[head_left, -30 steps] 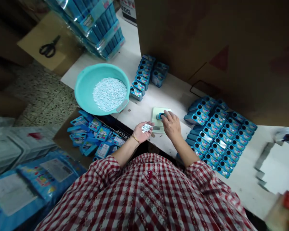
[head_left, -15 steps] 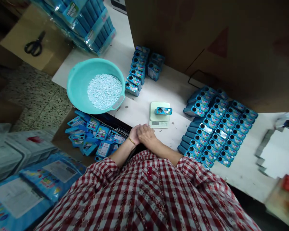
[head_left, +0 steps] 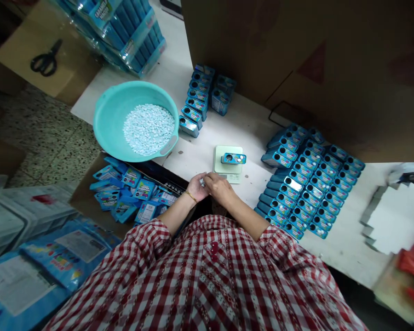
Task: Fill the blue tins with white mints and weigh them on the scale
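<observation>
A small blue tin (head_left: 233, 158) with a round dark opening rests on a pale green scale (head_left: 224, 171). Just below the scale my two hands meet near the table's front edge. My left hand (head_left: 196, 187) is cupped around a few small white candies (head_left: 202, 182). Touching it from the right, my right hand (head_left: 221, 188) has its fingers bent over the candies; whether it pinches any is hidden. A turquoise basin (head_left: 106, 124) holding many white candies (head_left: 148, 128) stands to the left.
Rows of blue tins (head_left: 296, 184) cover the table's right part, with shorter rows (head_left: 197, 94) behind the scale. A carton of blue packets (head_left: 134, 193) sits at lower left. Scissors (head_left: 46, 59) lie on cardboard. A large cardboard box (head_left: 279, 55) stands at the back.
My hands were clasped with nothing visible between them; now they have opened slightly and white candies show in my left palm. The tin stays on the scale.
</observation>
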A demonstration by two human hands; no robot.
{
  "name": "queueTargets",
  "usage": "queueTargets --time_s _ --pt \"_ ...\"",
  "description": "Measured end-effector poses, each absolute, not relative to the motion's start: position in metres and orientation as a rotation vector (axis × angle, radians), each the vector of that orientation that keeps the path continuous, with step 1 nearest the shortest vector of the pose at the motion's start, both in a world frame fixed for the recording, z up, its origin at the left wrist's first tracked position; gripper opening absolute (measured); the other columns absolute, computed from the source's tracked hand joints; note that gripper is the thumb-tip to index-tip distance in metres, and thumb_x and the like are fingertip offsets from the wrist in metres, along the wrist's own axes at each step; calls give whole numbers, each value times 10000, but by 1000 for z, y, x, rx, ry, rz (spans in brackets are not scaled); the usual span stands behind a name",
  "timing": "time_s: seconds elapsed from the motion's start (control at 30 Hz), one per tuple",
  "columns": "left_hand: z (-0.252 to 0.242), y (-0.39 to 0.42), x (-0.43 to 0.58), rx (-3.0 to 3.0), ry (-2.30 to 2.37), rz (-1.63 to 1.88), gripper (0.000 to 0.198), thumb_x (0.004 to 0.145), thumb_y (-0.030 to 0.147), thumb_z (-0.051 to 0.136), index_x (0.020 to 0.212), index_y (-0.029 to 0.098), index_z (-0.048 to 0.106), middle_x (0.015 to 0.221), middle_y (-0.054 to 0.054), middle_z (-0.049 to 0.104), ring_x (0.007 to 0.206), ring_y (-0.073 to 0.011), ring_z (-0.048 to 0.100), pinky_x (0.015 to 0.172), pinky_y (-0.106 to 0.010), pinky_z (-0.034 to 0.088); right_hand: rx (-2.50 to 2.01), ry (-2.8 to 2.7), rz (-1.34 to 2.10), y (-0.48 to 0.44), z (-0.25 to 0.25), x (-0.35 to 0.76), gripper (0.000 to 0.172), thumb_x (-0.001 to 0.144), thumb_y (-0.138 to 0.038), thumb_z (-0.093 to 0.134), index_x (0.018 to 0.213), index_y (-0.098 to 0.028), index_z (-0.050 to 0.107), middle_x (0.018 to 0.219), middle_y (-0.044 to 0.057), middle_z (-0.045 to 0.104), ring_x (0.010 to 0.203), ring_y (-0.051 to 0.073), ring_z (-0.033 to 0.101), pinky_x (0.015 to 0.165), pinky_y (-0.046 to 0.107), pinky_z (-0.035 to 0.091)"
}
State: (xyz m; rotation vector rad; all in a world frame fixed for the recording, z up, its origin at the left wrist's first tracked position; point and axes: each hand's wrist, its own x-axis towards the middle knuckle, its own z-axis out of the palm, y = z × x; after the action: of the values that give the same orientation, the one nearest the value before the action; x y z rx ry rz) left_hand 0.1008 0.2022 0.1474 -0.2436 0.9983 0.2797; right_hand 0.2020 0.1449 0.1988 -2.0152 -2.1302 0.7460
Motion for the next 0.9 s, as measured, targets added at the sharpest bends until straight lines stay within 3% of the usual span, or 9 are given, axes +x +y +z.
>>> queueTargets --time_s 0.23,0.63,0.77,0.9 --pt "162 207 117 -131 960 368 300 870 179 383 692 83 605 707 -125 670 723 -185 661 662 -269 540 -2249 -1706 433 148 205 268 238 892 -226 422 998 -151 621 973 106 602 882 191 550 737 273 430" --pt "159 203 107 -166 976 390 280 861 174 399 714 85 619 713 -121 679 744 -181 670 672 -260 543 -2062 -1485 417 155 194 292 227 857 -214 452 908 -154 665 902 83 665 839 174 596 769 283 453" --pt "156 204 102 -191 972 407 257 856 171 410 758 86 631 716 -118 680 745 -178 667 692 -273 540 -2196 -1389 325 141 196 310 228 834 -231 458 896 -155 664 854 78 656 760 181 588 710 299 454" --pt "156 203 99 -201 987 411 253 854 170 413 774 81 636 715 -117 679 752 -181 664 695 -278 536 -2311 -1606 304 136 197 314 243 834 -213 448 953 -171 656 895 85 634 814 202 560 719 305 430"
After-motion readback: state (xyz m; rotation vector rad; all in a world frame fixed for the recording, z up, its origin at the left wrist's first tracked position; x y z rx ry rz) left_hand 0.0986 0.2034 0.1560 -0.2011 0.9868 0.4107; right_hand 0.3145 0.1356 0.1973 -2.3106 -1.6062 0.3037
